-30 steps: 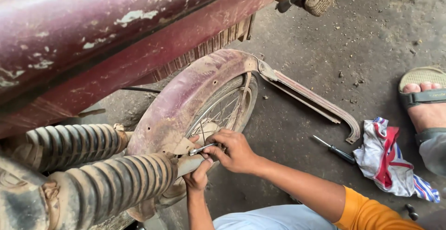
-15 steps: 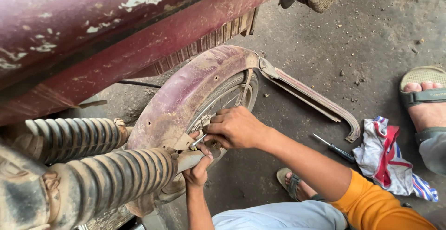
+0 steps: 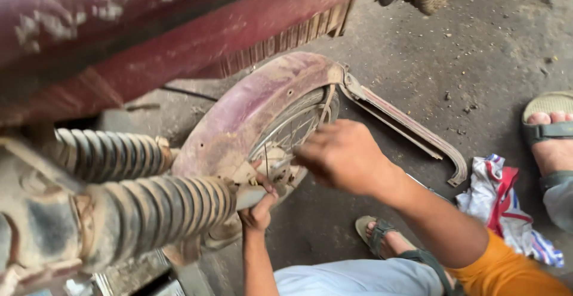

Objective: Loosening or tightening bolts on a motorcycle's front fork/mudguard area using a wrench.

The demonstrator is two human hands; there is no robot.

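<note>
Your left hand (image 3: 258, 209) is closed on the lower fork leg (image 3: 250, 195) just below the ribbed boot (image 3: 155, 212); your right hand (image 3: 343, 155) pinches a small metal tool (image 3: 280, 166) at the wheel (image 3: 292, 132) hub under the fender (image 3: 250, 114). Tool's likely light, stiff and greasy, so grip near its tip. It sits between both hands, touching the hub.
</note>
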